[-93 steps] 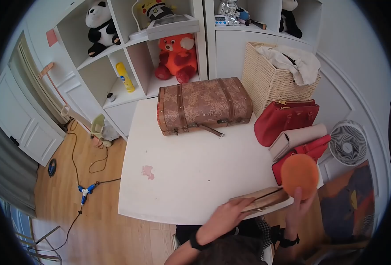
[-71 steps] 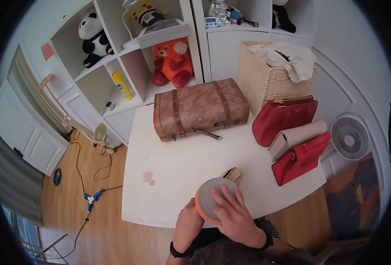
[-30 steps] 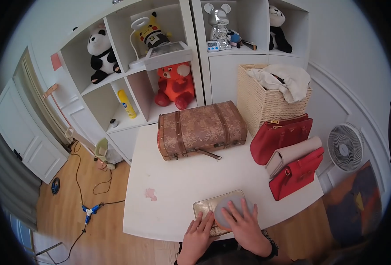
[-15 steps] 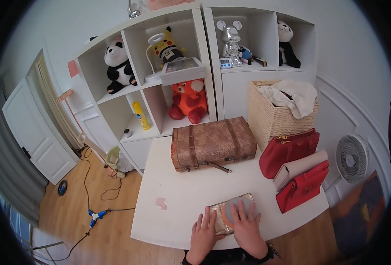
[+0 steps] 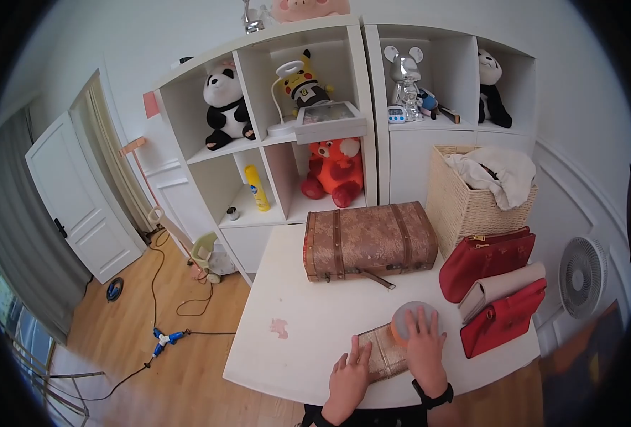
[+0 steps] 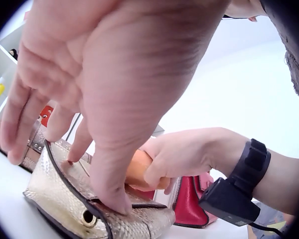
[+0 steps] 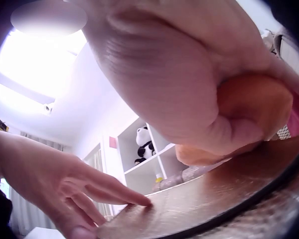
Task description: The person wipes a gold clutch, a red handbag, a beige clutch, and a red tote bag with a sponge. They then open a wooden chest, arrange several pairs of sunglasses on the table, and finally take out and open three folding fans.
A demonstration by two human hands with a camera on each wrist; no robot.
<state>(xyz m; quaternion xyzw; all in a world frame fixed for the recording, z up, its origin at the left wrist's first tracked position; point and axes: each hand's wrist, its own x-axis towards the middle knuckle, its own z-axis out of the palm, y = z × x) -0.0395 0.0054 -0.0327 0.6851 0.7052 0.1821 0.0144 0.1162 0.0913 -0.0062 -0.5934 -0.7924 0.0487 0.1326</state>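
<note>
A gold snakeskin-textured handbag (image 5: 381, 350) with dark piping lies on the white table's near edge. My left hand (image 5: 350, 377) rests on its left end, fingers mostly straight; in the left wrist view the thumb presses on the bag's flap (image 6: 65, 181). My right hand (image 5: 427, 354) holds a round orange sponge pad (image 5: 404, 317) with a grey back at the bag's right end. From the right wrist view, the thumb lies against the side of the orange sponge (image 7: 254, 102), which sits right at the gold surface (image 7: 184, 201). The palm hides part of it.
A brown patterned suitcase (image 5: 372, 242) stands at the table's back. Along the right side are a red handbag (image 5: 486, 265), a beige clutch (image 5: 504, 290) and a smaller red bag (image 5: 506, 317). Behind them is a wicker basket (image 5: 472, 206); a fan (image 5: 581, 277) stands farther right.
The sponge pad was raised at the right, then brought face down onto the bag. Lately my right hand has slid it toward the bag's far right end. My left hand stays on the bag's left.
</note>
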